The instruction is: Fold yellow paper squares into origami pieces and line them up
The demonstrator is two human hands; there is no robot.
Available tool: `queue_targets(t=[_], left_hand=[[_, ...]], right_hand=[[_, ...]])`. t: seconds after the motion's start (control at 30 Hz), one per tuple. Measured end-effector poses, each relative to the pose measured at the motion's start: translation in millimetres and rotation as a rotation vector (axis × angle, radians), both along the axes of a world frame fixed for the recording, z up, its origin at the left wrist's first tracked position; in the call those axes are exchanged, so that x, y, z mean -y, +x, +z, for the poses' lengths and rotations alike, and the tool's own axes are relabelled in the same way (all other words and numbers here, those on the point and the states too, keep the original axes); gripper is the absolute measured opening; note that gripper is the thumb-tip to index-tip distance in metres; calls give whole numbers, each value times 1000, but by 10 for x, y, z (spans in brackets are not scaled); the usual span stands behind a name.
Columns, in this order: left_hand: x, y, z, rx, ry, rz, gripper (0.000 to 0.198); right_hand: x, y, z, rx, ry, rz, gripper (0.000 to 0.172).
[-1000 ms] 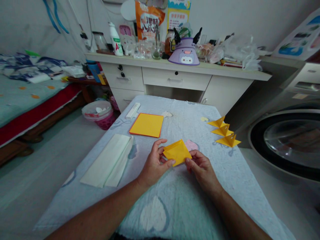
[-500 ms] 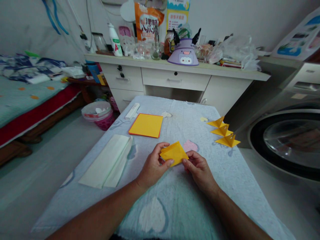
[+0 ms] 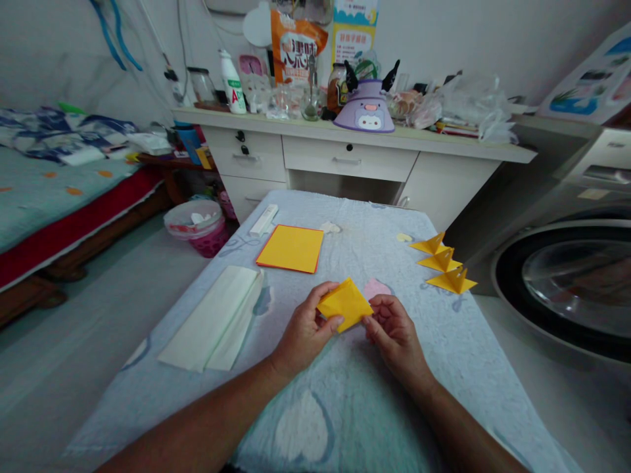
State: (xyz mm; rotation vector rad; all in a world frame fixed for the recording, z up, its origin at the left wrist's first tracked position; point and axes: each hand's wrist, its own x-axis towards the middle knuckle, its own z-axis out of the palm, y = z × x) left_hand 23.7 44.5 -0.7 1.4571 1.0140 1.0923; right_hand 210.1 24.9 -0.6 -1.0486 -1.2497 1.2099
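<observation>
A folded yellow paper piece (image 3: 344,303) is held just above the cloth-covered table (image 3: 345,407) between both hands. My left hand (image 3: 305,328) pinches its left corner, thumb in front and fingers behind. My right hand (image 3: 392,332) pinches its right corner with curled fingers. A stack of flat yellow paper squares (image 3: 290,247) lies farther back on the table. Three finished folded yellow shapes (image 3: 442,261) stand in a row at the right edge.
A folded white sheet (image 3: 217,320) lies at the table's left edge, a small white stick (image 3: 263,219) at the back. Behind stand a cluttered white desk (image 3: 355,141), a pink bin (image 3: 196,226) and a bed (image 3: 54,190); a washing machine door (image 3: 566,282) sits at the right.
The yellow piece has been pressed narrower and turned slightly between my hands, which have drawn a little closer together. Everything on the table stays put.
</observation>
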Motion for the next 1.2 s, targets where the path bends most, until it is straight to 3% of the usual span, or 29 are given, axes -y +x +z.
queue_targets(t=[0.43, 0.6, 0.77, 1.03, 1.2], left_hand=[[68, 7, -34, 63, 66, -60, 38], [52, -9, -71, -5, 221, 3, 46], [21, -24, -117, -54, 305, -22, 40], [33, -23, -57, -117, 289, -3, 51], [21, -30, -32, -162, 380, -5, 45]], right_hand=[[-20, 2, -36, 47, 28, -15, 19], [-19, 6, -48, 46, 17, -4, 19], [-16, 6, -47, 58, 33, 1, 19], [-17, 0, -40, 75, 28, 5, 19], [-24, 5, -30, 97, 24, 8, 19]])
